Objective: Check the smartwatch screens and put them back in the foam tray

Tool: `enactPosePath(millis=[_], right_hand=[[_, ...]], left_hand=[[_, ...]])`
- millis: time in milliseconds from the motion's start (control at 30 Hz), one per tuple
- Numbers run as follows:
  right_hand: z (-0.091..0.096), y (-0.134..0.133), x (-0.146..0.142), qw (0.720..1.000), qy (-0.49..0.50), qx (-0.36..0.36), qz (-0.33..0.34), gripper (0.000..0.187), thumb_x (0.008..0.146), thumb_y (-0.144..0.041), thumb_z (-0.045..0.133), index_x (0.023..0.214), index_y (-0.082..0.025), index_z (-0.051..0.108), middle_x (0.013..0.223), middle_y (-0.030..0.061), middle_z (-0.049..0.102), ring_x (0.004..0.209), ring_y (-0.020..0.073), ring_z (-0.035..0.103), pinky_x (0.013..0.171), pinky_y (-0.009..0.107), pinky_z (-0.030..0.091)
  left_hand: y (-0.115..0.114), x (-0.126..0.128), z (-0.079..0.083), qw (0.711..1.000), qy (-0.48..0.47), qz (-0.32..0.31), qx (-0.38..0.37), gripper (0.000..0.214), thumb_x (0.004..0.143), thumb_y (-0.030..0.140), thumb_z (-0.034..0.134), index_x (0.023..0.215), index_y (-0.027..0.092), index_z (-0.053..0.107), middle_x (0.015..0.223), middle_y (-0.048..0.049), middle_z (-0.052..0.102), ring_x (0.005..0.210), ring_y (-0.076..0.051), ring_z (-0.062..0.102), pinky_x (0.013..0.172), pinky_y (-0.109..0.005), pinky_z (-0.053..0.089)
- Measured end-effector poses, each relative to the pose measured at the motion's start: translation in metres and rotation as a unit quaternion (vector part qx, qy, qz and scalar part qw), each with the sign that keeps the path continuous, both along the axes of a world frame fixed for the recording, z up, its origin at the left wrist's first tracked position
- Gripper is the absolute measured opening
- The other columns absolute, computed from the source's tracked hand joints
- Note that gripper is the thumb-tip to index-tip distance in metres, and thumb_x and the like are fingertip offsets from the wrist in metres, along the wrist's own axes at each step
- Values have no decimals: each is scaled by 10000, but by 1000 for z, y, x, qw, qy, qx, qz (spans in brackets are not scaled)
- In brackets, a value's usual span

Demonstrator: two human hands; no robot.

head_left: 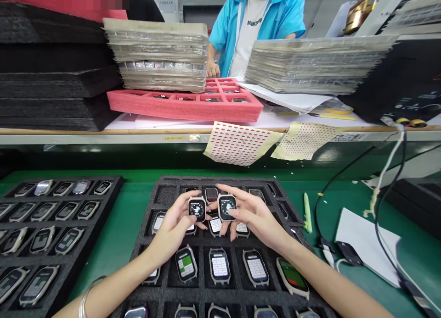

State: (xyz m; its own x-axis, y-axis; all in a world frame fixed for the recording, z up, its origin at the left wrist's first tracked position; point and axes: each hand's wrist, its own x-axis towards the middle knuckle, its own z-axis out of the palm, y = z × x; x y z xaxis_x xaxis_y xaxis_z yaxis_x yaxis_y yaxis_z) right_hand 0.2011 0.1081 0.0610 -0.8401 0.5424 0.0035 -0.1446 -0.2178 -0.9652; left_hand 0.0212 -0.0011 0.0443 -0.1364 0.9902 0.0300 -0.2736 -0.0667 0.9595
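Note:
My left hand (pixel 178 215) grips a smartwatch (pixel 197 209) without a strap, its screen lit with a dark dial. A second strapless smartwatch (pixel 227 207) with a similar lit dial is held in my right hand (pixel 253 215), the thumb lying on its screen. Both watches are side by side above a black foam tray (pixel 203 290). Its compartments hold several more watch bodies, such as one with a white grid screen (pixel 219 266) and one showing green and red (pixel 292 276). My hands partly cover the tray's upper rows.
Another foam tray of watches (pixel 69 217) lies left. A green pen (pixel 307 212), white paper (pixel 367 244) and cables (pixel 379 208) lie right. On the shelf are a red foam tray (pixel 186 109), stacked plastic trays (pixel 161 56) and black foam (pixel 55 88). A person in blue (pixel 255 33) stands behind.

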Motion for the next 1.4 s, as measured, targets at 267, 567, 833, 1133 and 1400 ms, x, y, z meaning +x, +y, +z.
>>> enactPosePath(millis=[267,567,833,1133,1400], right_hand=[[0,-2,1,1000,5,2,-9,529,870,-263,597,1359,-186,410,1050,134,653,634,203,693,459,255,554],[7,-7,2,998,-18,57,9,718,811,-242,694,1406,-233,293,1175,123,580,762,202,685,555,279,586],[18,18,57,864,-268,425,-21,436,787,-326,688,1181,-210,541,1107,94,569,872,233,615,818,387,521],[2,41,114,774,-350,527,20,562,830,-438,623,1341,-269,460,1292,120,451,1201,308,450,997,441,393],[-11,79,73,710,-364,594,-98,323,899,-365,426,964,-153,660,949,123,656,956,301,567,864,446,443]], left_hand=[[0,0,1,1000,13,-7,5,386,842,160,476,1224,207,459,1034,-66,624,960,-238,630,761,-351,559],[1,-1,0,999,25,13,17,387,830,177,518,1211,201,457,1060,-81,644,966,-235,636,754,-327,550],[4,0,5,999,-35,-5,2,428,805,179,589,1208,159,446,1049,-130,658,983,-272,638,805,-410,545],[5,0,8,999,-26,5,-20,409,791,332,671,1126,152,524,904,-101,683,812,-233,678,664,-345,572],[5,-1,8,1000,-14,6,-20,390,797,336,661,1105,141,521,863,-91,681,769,-218,680,623,-317,567]])
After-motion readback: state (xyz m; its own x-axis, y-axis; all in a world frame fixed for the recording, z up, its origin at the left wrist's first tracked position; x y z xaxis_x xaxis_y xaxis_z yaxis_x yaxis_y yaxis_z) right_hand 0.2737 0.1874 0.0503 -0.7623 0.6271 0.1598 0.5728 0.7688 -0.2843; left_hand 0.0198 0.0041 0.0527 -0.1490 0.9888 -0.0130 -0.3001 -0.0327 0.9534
